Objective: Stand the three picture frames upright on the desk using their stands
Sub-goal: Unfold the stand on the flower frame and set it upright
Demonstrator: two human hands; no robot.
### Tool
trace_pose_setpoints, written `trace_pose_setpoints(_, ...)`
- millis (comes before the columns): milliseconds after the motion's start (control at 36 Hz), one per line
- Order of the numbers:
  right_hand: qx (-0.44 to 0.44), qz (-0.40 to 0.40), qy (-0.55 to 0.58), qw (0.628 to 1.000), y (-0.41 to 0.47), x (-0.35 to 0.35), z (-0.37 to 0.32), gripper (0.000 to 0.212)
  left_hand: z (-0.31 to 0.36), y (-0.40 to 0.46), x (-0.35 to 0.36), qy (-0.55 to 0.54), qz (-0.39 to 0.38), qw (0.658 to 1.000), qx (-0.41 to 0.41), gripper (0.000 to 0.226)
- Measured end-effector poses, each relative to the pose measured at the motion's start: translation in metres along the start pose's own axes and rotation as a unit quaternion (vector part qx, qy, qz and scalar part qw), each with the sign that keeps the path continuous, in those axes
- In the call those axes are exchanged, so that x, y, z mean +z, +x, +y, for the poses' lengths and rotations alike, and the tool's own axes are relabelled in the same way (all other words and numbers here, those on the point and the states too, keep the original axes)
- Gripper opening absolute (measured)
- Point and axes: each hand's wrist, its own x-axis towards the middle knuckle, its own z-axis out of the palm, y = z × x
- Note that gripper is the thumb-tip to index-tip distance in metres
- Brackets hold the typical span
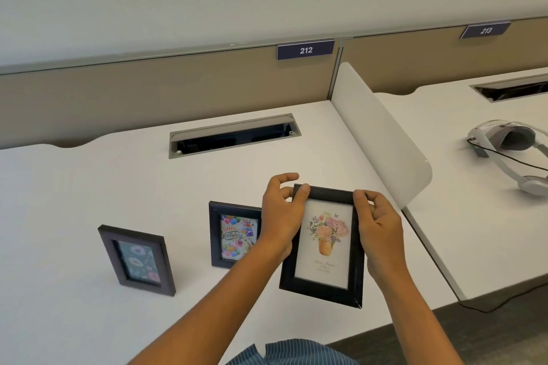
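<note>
holding the flower-print frame (323, 246) by its upper part, both hands are closed on it: the left hand (283, 216) clasps the left side with its thumb on the top corner, the right hand (376, 225) pinches the top right corner and right edge. the frame hangs between them, above the right part of the worktop (89, 181), its long axis running top to bottom and tilted a little, the lower right corner hanging lowest. whether its base touches the surface cannot be told, and its stand is hidden behind. the donut-print frame (138, 261) and the birthday frame (232, 235) stand upright to the left. the spot for this one looks to lie straight below, so neither hand is nearer.
</note>
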Motion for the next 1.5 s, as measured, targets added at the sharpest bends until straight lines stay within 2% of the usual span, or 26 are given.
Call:
trace_pose_setpoints(333,0.042,-0.011,0.032,0.999,0.0,0.009,-0.005,0.022,0.008,-0.003,-0.005,-0.029,0.035,0.999,-0.018,0.026)
trace_pose_setpoints(472,0.047,-0.027,0.059,0.997,0.001,0.008,-0.007,0.035,0.013,-0.004,-0.003,-0.026,0.042,0.999,-0.009,0.023)
trace_pose_setpoints(583,0.034,-0.057,0.082,0.994,-0.003,0.004,-0.01,0.045,0.017,-0.008,-0.002,-0.087,0.03,0.996,-0.021,0.018)
trace_pose_setpoints(667,0.019,-0.07,0.092,0.993,-0.008,0.002,-0.011,0.041,0.017,-0.011,-0.001,-0.129,0.025,0.991,-0.024,0.019)
trace_pose_setpoints(806,-0.004,-0.09,0.061,0.994,-0.015,-0.001,-0.006,0.024,0.016,-0.017,0.0,-0.167,-0.01,0.986,-0.025,0.032)
trace_pose_setpoints(917,-0.038,-0.076,0.016,0.996,-0.02,-0.007,0.0,0.036,0.014,-0.019,0.001,-0.201,-0.05,0.978,-0.002,0.035)
trace_pose_setpoints(1028,-0.11,-0.067,-0.021,0.991,-0.024,-0.013,-0.002,0.013,0.012,-0.018,0.0,-0.223,-0.092,0.97,0.008,0.028)
trace_pose_setpoints(1167,-0.16,-0.063,-0.03,0.985,-0.028,-0.015,-0.008,0.032,0.012,-0.016,-0.007,-0.249,-0.138,0.958,0.023,0.024)
trace_pose_setpoints(1250,-0.196,-0.064,-0.047,0.977,-0.027,-0.015,-0.008,0.036,0.011,-0.014,-0.011,-0.231,-0.156,0.96,0.037,0.02)
trace_pose_setpoints(1500,-0.168,-0.078,-0.037,0.982,-0.026,-0.015,-0.003,0.036,0.019,-0.015,-0.013,-0.211,-0.182,0.96,0.034,0.019)
